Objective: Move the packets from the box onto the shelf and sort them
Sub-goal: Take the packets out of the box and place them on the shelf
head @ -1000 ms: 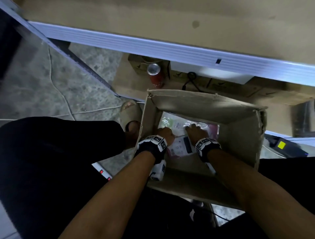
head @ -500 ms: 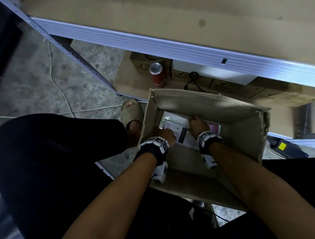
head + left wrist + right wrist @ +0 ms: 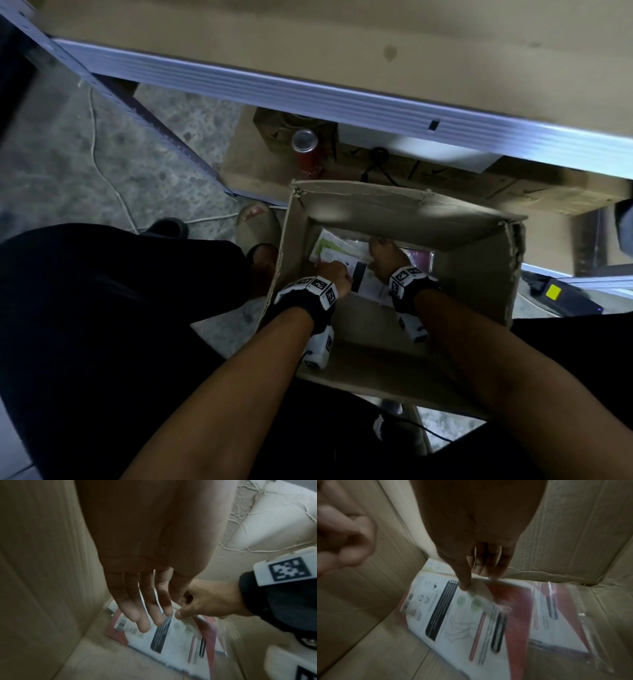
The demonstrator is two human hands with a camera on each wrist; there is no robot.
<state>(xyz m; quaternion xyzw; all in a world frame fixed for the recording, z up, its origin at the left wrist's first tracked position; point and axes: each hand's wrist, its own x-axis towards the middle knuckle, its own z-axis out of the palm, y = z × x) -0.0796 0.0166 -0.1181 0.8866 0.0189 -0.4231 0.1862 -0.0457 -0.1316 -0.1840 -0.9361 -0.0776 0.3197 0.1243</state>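
Observation:
An open cardboard box (image 3: pixel 394 202) stands on the floor under the metal shelf (image 3: pixel 342 96). Flat clear-wrapped packets lie in its bottom. The top packet (image 3: pixel 363 284) (image 3: pixel 453 622) is white and red with a black bar. My right hand (image 3: pixel 380 251) (image 3: pixel 471 584) pinches its far edge between thumb and fingers and tilts it up. My left hand (image 3: pixel 337 274) (image 3: pixel 150 618) hangs beside it by the box's left wall, fingers straight, over the same packet (image 3: pixel 171 639). Another red packet (image 3: pixel 556 615) lies beneath, and a green-white one (image 3: pixel 329 246) at the far left.
A red drink can (image 3: pixel 305 150) and flat cartons (image 3: pixel 479 178) sit on the low shelf behind the box. A sandalled foot (image 3: pixel 257 226) and a white cable (image 3: pixel 113 185) are left of the box. A dark device with a yellow label (image 3: pixel 555 294) lies to the right.
My right hand has moved toward the far side of the box and taken the top packet's edge, raising it. The left hand has stayed by the left wall.

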